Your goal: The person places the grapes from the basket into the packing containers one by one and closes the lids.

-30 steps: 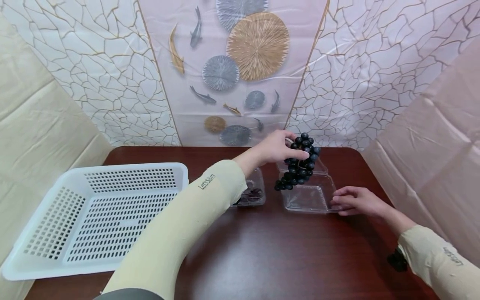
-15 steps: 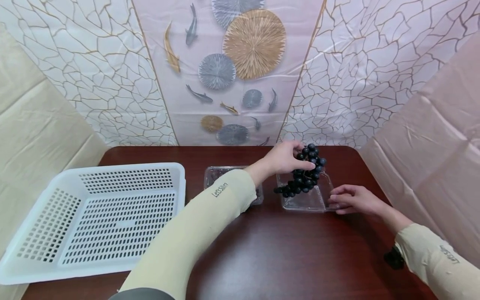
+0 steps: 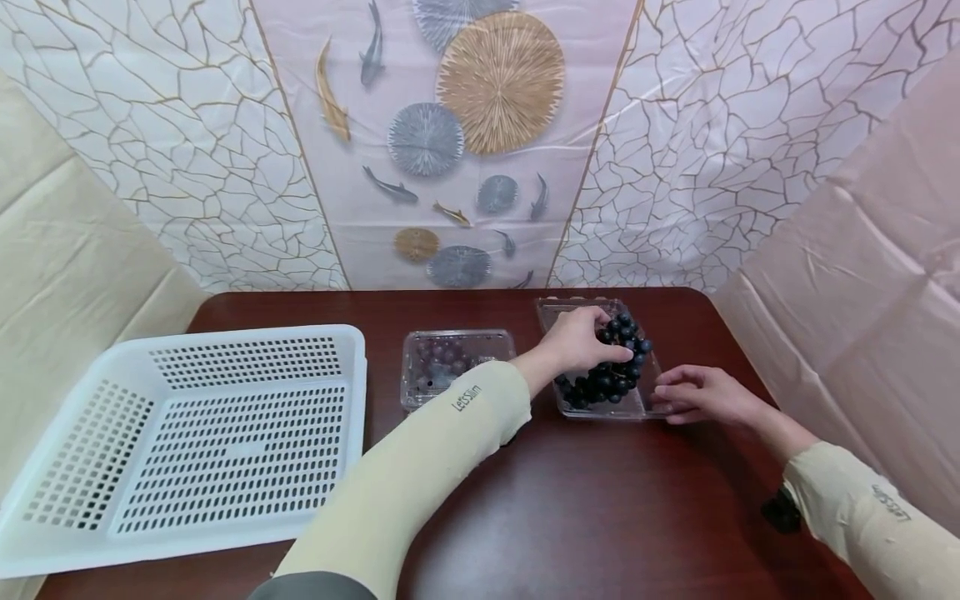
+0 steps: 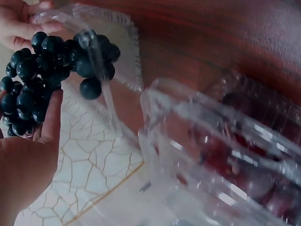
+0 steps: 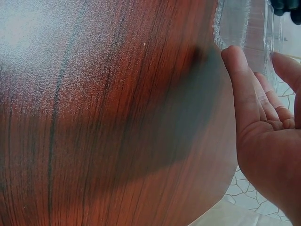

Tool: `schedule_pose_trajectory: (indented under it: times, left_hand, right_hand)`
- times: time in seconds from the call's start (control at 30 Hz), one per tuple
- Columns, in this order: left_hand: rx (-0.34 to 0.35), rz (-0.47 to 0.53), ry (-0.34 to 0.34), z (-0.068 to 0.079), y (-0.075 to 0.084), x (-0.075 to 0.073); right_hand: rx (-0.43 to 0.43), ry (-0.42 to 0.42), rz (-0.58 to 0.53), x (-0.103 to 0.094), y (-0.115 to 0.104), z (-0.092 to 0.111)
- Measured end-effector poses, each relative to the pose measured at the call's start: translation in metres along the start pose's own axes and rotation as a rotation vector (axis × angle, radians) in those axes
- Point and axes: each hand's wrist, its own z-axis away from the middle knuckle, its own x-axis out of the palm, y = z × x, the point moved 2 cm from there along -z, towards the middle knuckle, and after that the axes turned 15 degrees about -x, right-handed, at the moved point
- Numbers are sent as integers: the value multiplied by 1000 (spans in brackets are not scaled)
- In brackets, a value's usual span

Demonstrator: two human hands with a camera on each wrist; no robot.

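A bunch of dark grapes (image 3: 618,379) hangs from my left hand (image 3: 581,340), thumb on the near side and fingers behind it. Its lower grapes are down inside a clear plastic clamshell box (image 3: 637,410) whose lid (image 3: 553,310) is folded back. In the left wrist view, the grapes (image 4: 35,80) show above the thumb, beside the box's clear wall. My right hand (image 3: 701,394) is at the box's right side. The right wrist view shows this hand (image 5: 263,108) with fingers fairly straight and thumb apart, fingertips right at the clear box (image 5: 235,23).
Left of that box is another clear box (image 3: 420,398) with reddish grapes (image 3: 442,354) inside, partly covered by my left sleeve. A large white perforated basket (image 3: 352,350) stands at the left of the dark wooden table (image 3: 600,500). Patterned cloth (image 3: 675,167) hangs behind the table.
My left hand has lowered the dark grapes from above the box down into it. The right hand has stayed at the box's side. The view has shifted slightly.
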Motion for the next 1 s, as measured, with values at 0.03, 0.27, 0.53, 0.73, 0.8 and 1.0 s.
schedule_pose_trajectory:
  times: [0.03,0.27,0.53,0.73,0.8,1.0]
  left_hand:
    - [-15,2,3,0,-1,2]
    - [-120,-2,27,-1,-5,17]
    - [-236,-6,28,3,-2,27]
    - [-301,-28,18,2,-2,34]
    - [-316,-30,11,1,-3,36]
    - [-335,-30,-39,2,-1,41]
  right_hand:
    - [-2,-1,1,0,0,0]
    - [-1,0,-4,1,1,-2]
    - [-11,-2,-6,2,0,-3]
    - [-15,-5,-29,5,-2,-3]
    - [-18,-2,-29,6,-3,-4]
    - [-6,45,-14,9,-2,-6]
